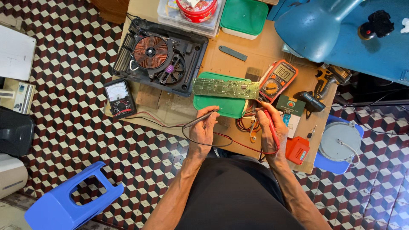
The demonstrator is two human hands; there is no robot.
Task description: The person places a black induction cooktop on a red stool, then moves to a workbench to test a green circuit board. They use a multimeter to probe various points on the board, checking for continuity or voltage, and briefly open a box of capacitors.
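My left hand point(203, 129) grips a black meter probe point(200, 119) whose tip points up toward a long green circuit board point(225, 88). The board lies across a green plastic lid point(221, 105). My right hand point(271, 127) holds a red meter probe point(271, 127), its tip near the board's right end. Black and red leads loop below both hands. An orange digital multimeter point(278, 79) lies just right of the board. An opened induction cooker point(159, 55) with a copper coil sits at the upper left of the cardboard sheet.
An analog meter point(119, 98) lies at the cardboard's left edge. A cordless drill point(324, 85), small orange tool point(297, 150), round grey disc on a blue stool point(340, 142), blue lamp point(313, 25), plastic containers point(194, 12) and another blue stool point(68, 204) surround the work spot on the chequered floor.
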